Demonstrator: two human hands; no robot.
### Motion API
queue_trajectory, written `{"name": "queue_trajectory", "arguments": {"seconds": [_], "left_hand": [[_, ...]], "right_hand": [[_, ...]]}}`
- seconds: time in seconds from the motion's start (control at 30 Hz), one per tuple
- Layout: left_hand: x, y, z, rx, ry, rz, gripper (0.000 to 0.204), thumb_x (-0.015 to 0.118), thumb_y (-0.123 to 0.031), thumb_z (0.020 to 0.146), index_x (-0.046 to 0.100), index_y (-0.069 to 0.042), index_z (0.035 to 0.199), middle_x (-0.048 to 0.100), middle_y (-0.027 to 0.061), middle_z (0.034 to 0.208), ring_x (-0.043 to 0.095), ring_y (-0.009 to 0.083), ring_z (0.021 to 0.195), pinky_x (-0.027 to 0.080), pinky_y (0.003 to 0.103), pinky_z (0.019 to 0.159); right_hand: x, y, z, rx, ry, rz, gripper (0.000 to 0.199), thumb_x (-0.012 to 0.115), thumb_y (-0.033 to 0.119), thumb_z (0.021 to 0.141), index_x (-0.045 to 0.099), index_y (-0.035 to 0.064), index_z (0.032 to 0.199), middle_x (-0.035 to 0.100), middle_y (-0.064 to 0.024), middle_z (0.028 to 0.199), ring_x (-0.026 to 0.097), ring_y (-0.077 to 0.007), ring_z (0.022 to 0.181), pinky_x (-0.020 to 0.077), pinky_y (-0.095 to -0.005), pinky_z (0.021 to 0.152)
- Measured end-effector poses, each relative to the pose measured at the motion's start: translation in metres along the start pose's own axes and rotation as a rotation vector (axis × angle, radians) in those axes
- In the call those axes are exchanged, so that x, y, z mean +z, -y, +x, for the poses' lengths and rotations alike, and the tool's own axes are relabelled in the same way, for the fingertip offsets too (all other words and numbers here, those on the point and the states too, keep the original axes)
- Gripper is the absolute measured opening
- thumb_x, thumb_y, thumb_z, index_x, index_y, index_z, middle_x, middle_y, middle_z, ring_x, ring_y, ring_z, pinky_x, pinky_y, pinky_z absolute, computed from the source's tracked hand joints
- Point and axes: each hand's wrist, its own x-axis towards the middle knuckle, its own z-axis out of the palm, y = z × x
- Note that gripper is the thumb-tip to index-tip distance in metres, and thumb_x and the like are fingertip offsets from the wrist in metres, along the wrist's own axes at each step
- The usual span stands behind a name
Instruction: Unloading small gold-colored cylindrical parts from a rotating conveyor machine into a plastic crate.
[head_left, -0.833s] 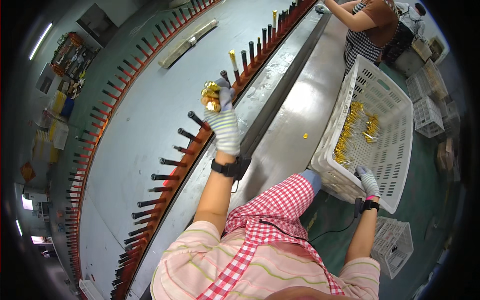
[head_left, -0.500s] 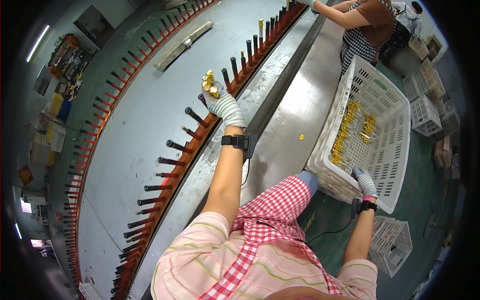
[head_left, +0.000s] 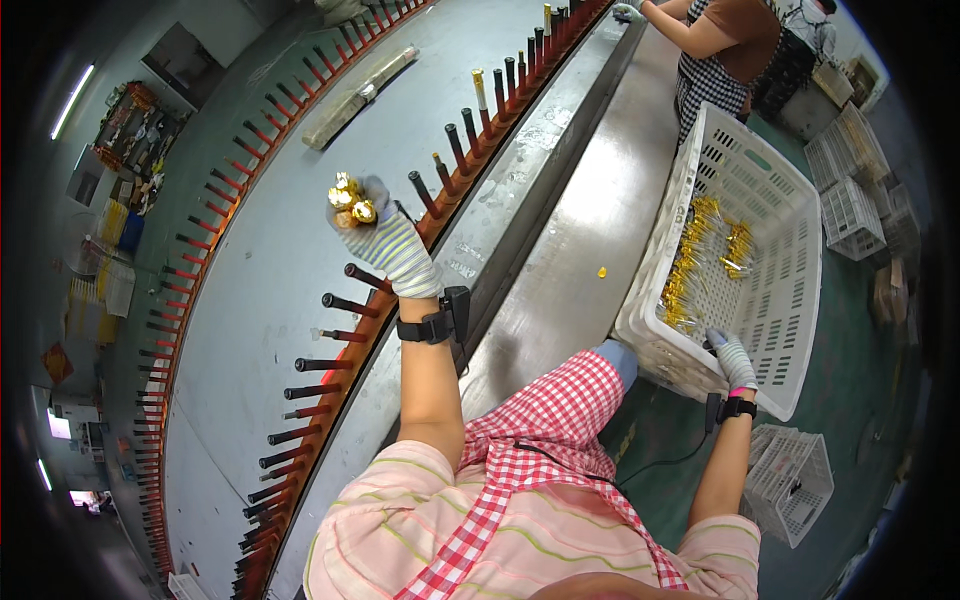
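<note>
My left hand (head_left: 385, 238), in a striped glove, is raised over the row of dark pegs (head_left: 352, 302) on the red-edged conveyor and is shut on a bunch of small gold caps (head_left: 349, 198). My right hand (head_left: 731, 355), also gloved, rests on the near rim of a white plastic crate (head_left: 650, 300) that holds several gold parts (head_left: 695, 270); whether it grips the rim cannot be told. Black bands sit on both wrists.
A steel bench (head_left: 575, 240) runs between the conveyor and the crate, with one gold piece (head_left: 601, 271) lying on it. Another person (head_left: 715, 45) works farther along the line. More white crates (head_left: 790, 475) stand on the green floor at right.
My left hand has kept hold of the gold caps and shifted left over the pegs. The right hand stays at the crate rim.
</note>
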Motion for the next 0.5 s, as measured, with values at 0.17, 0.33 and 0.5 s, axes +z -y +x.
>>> {"name": "queue_trajectory", "arguments": {"seconds": [0.17,0.33,0.5], "left_hand": [[0.016,0.027,-0.006,-0.571,0.014,-0.674,0.032,0.071,-0.015,0.077,0.055,0.002,0.1,0.06,0.0115,0.092,0.059,0.0244,0.091,0.051,0.039,0.091],[0.018,0.107,-0.021,-0.253,0.029,0.243,0.027,0.064,0.003,0.08,0.055,0.001,0.106,0.062,0.0087,0.099,0.061,0.0161,0.087,0.051,0.028,0.078],[0.03,0.118,-0.01,-0.09,-0.152,0.472,0.029,0.071,-0.012,0.081,0.057,0.0,0.104,0.064,0.0053,0.095,0.056,0.0138,0.08,0.047,0.028,0.074]], "right_hand": [[0.0,0.0,-0.002,-0.009,-0.032,-0.03,0.043,0.053,0.036,0.091,0.062,-0.0019,0.107,0.065,-0.0075,0.082,0.057,-0.0157,0.072,0.0453,-0.0301,0.072],[0.002,-0.002,-0.003,-0.033,-0.027,-0.099,0.039,0.051,0.034,0.092,0.063,-0.0016,0.102,0.065,-0.0081,0.081,0.056,-0.0167,0.072,0.0447,-0.0315,0.072],[0.003,0.012,-0.011,-0.018,-0.024,-0.096,0.04,0.052,0.036,0.091,0.063,-0.0014,0.1,0.065,-0.0077,0.08,0.056,-0.0166,0.072,0.0446,-0.031,0.071]]}}
